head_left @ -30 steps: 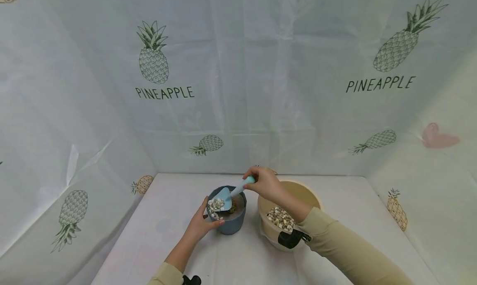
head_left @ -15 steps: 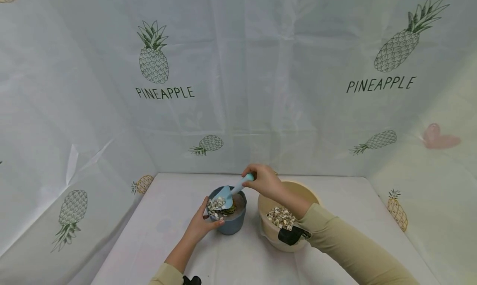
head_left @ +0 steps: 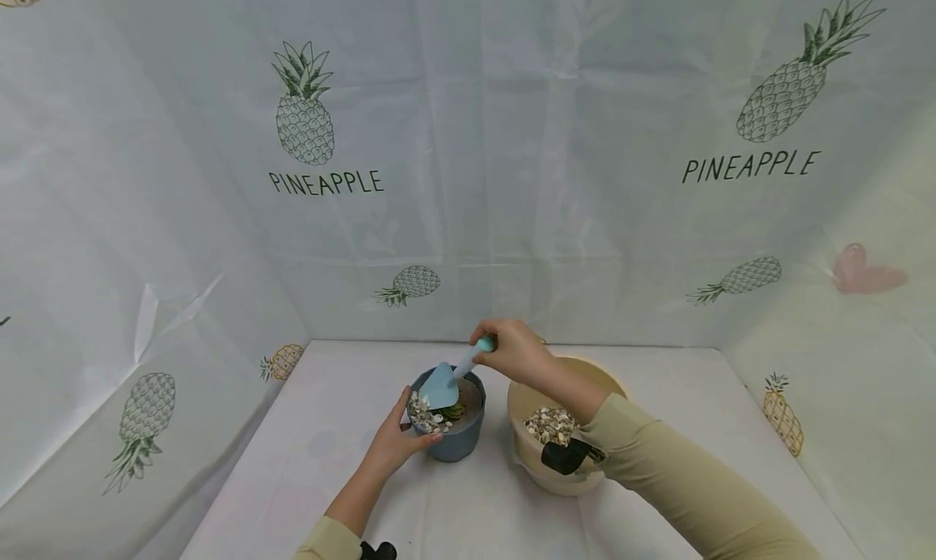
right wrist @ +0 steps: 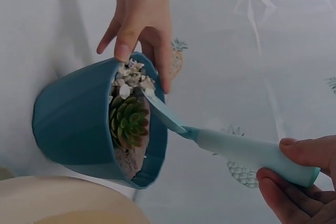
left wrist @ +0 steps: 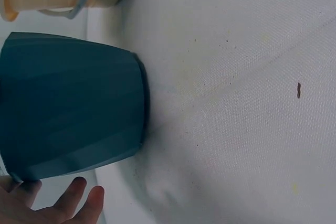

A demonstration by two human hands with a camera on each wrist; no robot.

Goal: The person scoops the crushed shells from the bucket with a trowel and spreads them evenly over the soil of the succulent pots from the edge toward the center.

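A blue flower pot [head_left: 457,444] stands on the table; in the right wrist view a green succulent [right wrist: 129,123] shows in it, with pale pebbles [right wrist: 132,79] at one side. My left hand [head_left: 392,440] holds the pot by its left side, thumb toward me and fingers around the rim. Between thumb and fingers of my right hand [head_left: 515,351] is the handle end of a light-blue trowel [head_left: 441,388]. The trowel's blade slants down into the pot, its tip at the pebbles beside the succulent. In the left wrist view, fingertips [left wrist: 94,198] lie next to the pot wall.
A cream bucket [head_left: 517,430] with more pebbles [head_left: 550,424] in it stands right of the pot, under my right forearm. The white-covered table [head_left: 329,414] meets a pineapple-print sheet [head_left: 504,219] at the back and sides.
The trowel has tilted steeper and its blade has shed its pebbles into the pot. My right hand has shifted slightly up and left. The left hand stays on the pot.
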